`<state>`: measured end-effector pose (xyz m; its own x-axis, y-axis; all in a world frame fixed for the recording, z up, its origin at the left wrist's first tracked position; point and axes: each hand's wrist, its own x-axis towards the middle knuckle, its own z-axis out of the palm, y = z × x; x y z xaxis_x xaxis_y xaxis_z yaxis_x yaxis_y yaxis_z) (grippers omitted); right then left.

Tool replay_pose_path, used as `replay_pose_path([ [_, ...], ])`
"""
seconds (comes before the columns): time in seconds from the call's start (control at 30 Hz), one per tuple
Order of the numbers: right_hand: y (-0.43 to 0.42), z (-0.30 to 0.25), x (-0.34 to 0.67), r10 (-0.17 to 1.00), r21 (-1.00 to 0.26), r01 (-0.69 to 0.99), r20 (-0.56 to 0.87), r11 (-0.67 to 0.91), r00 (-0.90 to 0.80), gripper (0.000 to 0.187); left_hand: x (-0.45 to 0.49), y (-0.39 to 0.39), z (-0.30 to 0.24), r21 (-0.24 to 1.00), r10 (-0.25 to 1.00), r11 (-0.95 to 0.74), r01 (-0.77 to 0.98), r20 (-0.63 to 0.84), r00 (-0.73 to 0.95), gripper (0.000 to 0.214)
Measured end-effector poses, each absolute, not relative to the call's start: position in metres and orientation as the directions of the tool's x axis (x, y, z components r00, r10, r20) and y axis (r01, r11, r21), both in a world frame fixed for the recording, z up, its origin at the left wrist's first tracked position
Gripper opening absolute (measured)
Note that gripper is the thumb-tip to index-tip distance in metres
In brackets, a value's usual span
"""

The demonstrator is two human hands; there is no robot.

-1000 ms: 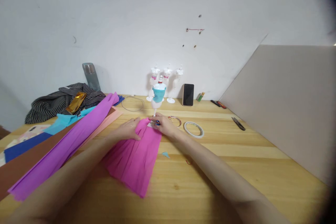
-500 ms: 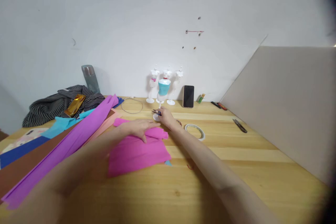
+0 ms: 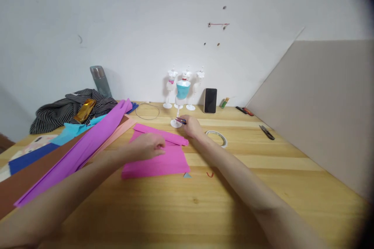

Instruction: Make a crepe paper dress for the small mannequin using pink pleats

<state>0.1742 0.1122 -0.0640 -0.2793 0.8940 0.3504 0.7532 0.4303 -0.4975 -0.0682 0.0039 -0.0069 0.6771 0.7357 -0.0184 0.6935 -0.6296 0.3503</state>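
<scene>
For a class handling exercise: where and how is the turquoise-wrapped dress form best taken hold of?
Grip the dress form by its slim, bare stem, probably from the front: it stands upright, with white forms behind it.

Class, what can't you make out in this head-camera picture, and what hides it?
In the head view:
Small tool: grip end hidden by the right hand.
Left hand: its curl hides whether it holds anything.
Pink sheet: partly covered by that hand.
Rear middle mannequin: mostly blocked by the teal-wrapped mannequin.
Brown sheet: cut off by the picture's left edge.
</scene>
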Motion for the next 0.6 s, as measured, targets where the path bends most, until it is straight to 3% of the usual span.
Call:
replay_pose_path([
  [0.07,0.092,-0.059,0.178,0.86,-0.492,0.734,0.443,0.469,-0.253,0.027,-0.082,-0.016,-0.01,0.3,0.713,-0.65,0.698,-0.076,0.697,0.024],
  [0.13,0.066,-0.054,0.18,0.792,-0.503,0.624,0.489,0.598,-0.365,0.025,-0.095,-0.034,-0.018,0.251,0.697,-0.674,0.694,-0.093,0.711,0.03],
  [0.23,0.026,-0.051,0.178,0.613,-0.51,0.398,0.374,0.763,-0.696,0.031,-0.106,-0.054,-0.032,0.159,0.694,-0.695,0.701,-0.105,0.712,0.023],
  [0.3,0.009,-0.054,0.173,0.516,-0.487,0.336,0.3,0.806,-0.802,0.037,-0.105,-0.06,-0.039,0.082,0.7,-0.704,0.706,-0.088,0.709,0.011],
  [0.47,0.017,-0.063,0.161,0.603,-0.349,0.501,0.32,0.792,-0.731,0.04,-0.094,-0.058,-0.055,-0.127,0.652,-0.757,0.641,-0.069,0.755,0.014],
  [0.6,0.042,-0.064,0.153,0.644,-0.238,0.599,0.275,0.765,-0.714,0.039,-0.091,-0.057,-0.065,-0.168,0.563,-0.812,0.559,0.031,0.826,0.012],
])
